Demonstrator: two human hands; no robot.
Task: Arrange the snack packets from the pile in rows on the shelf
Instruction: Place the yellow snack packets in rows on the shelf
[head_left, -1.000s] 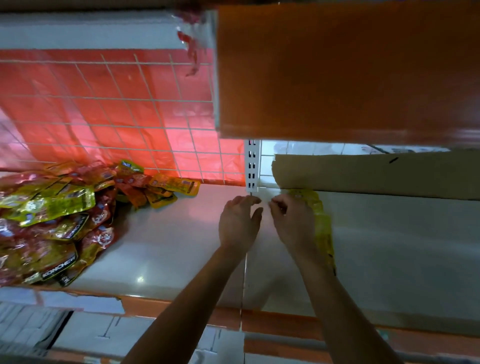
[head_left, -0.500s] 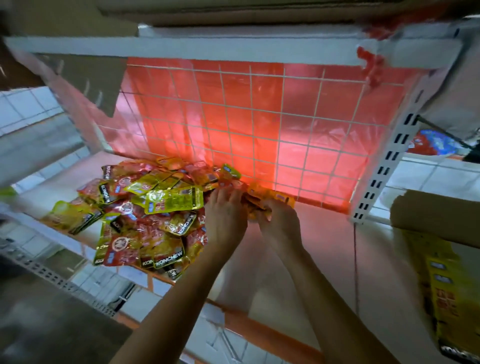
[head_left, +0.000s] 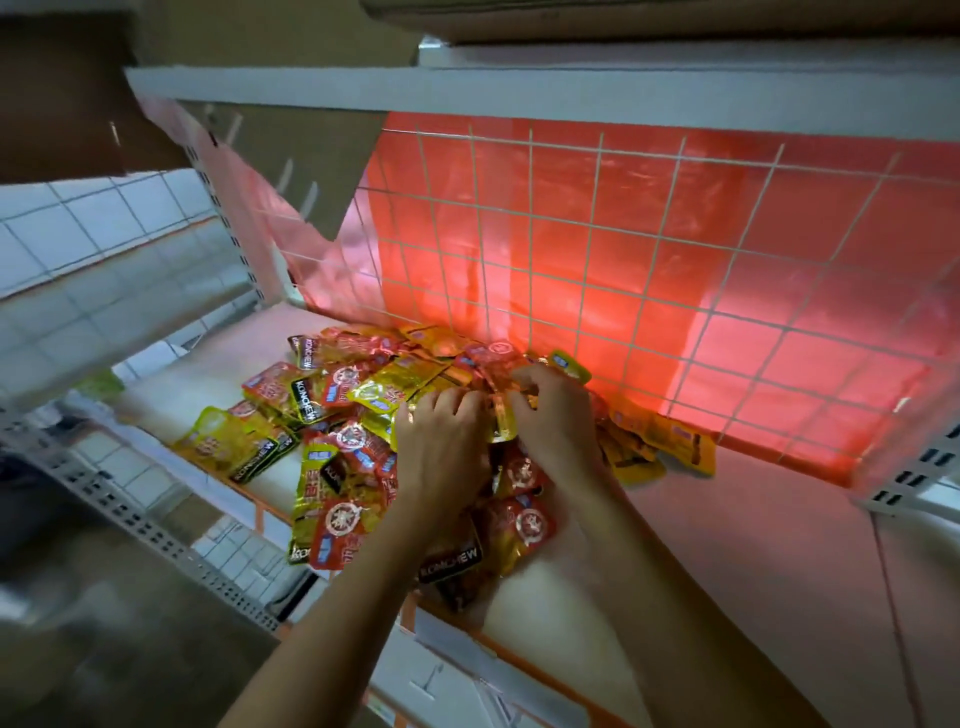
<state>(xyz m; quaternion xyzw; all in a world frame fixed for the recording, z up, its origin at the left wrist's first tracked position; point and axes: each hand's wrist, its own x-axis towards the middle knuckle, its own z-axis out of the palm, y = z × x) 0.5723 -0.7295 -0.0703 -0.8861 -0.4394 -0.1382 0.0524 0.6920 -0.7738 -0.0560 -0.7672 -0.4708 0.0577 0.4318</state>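
snack packets pile (head_left: 353, 447) is lying on the shelf (head_left: 753, 545), left half, back edge to front edge. left hand (head_left: 441, 441) and right hand (head_left: 556, 415) are curling fingers round a gold packet (head_left: 501, 423) on top. judgement: best lifting it straight up, not dragging neighbours off the front edge.

Shelf (head_left: 753, 545): pale board, orange front edge.
Snack packets (head_left: 353, 415): red and yellow heap, left of middle, reaching the back edge.
Front edge: a few packets seem to overhang.
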